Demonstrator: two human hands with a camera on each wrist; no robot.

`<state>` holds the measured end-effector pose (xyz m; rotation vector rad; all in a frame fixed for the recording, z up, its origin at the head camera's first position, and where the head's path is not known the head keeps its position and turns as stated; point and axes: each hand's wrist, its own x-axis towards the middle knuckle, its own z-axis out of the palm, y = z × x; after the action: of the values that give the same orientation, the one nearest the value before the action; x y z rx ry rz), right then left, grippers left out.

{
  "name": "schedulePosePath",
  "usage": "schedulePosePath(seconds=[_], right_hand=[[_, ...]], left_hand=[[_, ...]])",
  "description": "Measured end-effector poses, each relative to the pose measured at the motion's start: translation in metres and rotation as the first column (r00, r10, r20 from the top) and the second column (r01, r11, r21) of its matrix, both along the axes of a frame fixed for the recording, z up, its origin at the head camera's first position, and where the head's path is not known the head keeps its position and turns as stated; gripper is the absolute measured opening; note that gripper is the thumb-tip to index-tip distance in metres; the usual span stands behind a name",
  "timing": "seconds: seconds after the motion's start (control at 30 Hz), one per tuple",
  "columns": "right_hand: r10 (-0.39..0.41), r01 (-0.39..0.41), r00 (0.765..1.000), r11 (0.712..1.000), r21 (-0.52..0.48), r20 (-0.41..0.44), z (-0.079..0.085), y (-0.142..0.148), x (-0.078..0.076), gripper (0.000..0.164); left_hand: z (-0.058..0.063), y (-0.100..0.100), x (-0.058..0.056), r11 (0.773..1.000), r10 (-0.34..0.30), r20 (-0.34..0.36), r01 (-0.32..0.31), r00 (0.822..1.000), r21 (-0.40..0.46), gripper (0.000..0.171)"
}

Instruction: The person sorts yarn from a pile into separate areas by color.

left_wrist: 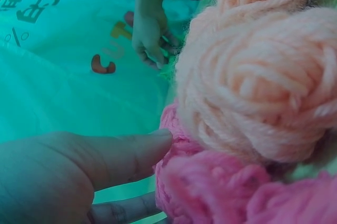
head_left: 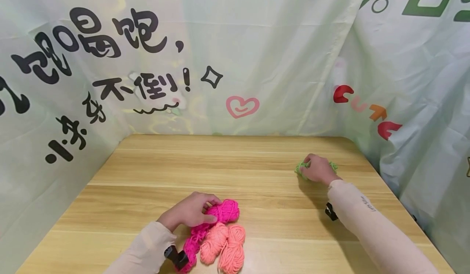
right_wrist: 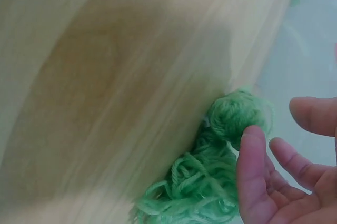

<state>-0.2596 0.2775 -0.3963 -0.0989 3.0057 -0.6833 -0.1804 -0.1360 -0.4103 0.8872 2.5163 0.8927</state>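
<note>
Wooden table [head_left: 271,208]: far edge met by a printed cloth [head_left: 282,62], left and right edges slanting inward toward it, cloth hung along both sides. Most room for moving is given by the wide stretch of board between the two hands, with more board behind, toward the far edge.

Magenta yarn [head_left: 228,211] is laid left of centre in the near half, its wound end uppermost, its looser length trailed toward the lower left. It is touched at the wound end by the left hand [head_left: 189,211]; thumb and fingers are set apart, the thumb held nearly straight in the left wrist view. Against its right side two salmon skeins [head_left: 232,251] are bunched side by side, so little space is left there.

Green yarn [right_wrist: 195,182] is placed well apart, on the right of the far half, nearer the right edge than the left; one end is wound into a ball, the rest loosely looped. Above it the right hand [head_left: 317,170] is extended, and the yarn is partly covered in the head view. Fingers are seen loosely bent and spread, thumb well away from them. Whether the ball is touched by the fingertip in front of it cannot be told.
</note>
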Motion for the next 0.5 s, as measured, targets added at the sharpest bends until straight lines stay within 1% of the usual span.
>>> schedulePosePath(seconds=[0.1, 0.27, 0.33, 0.43, 0.5], right_hand=[[0.006, -0.005, 1.000, 0.999, -0.038, 0.006, 0.0011, 0.0001, 0.0003, 0.038], [0.014, -0.013, 1.000, 0.996, -0.091, 0.004, 0.0022, -0.0016, 0.0010, 0.037], [0.015, -0.012, 1.000, 0.992, -0.125, 0.018, 0.0040, -0.0031, 0.0028, 0.039], [0.015, 0.000, 0.997, 0.979, -0.202, 0.071, 0.0077, -0.0061, 0.0065, 0.044], [0.025, 0.004, 0.994, 0.965, -0.261, 0.108, 0.0104, -0.0082, 0.0091, 0.046]], left_hand=[[0.0013, 0.0006, 0.0002, 1.000, 0.007, -0.005, -0.007, 1.000, -0.003, 0.037], [0.0036, -0.0001, 0.0011, 1.000, 0.020, 0.000, -0.020, 1.000, 0.019, 0.036], [0.0038, -0.0010, 0.0011, 0.999, 0.025, 0.004, -0.025, 1.000, 0.028, 0.036], [0.0036, -0.0025, 0.0009, 0.999, 0.033, 0.002, -0.033, 0.999, 0.041, 0.034], [0.0037, -0.0039, 0.0008, 0.998, 0.036, -0.002, -0.035, 0.999, 0.058, 0.032]])
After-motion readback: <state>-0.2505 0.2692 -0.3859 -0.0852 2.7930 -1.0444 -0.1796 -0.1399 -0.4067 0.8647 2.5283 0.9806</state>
